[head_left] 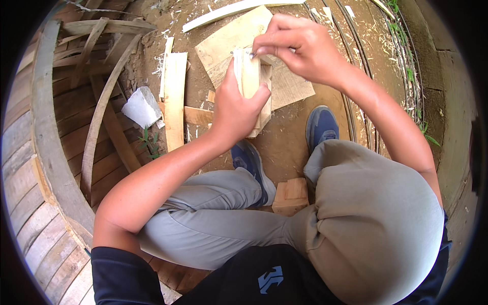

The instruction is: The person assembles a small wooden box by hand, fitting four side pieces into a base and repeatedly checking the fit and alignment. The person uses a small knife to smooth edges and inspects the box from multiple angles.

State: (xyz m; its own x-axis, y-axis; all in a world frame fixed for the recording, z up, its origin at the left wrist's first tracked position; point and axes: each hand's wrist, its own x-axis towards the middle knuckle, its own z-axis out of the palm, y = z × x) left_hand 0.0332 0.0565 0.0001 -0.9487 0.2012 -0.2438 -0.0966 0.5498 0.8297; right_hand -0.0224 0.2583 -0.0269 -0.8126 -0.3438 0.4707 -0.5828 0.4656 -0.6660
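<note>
Left hand (235, 109) in a closed grip round a small pale wooden piece (250, 76), held upright above the dirt ground (284, 137). Right hand (300, 48) pinching at its top edge. Seemingly midway; fitting not yet finished.

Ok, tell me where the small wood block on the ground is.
The wood block lies low in the head view's centre, on the dirt between the person's knees, just behind the left shoe.

wood piece (250, 76) over board (229, 38) | plank (174, 99) left | block (291, 195) between shoes
</note>
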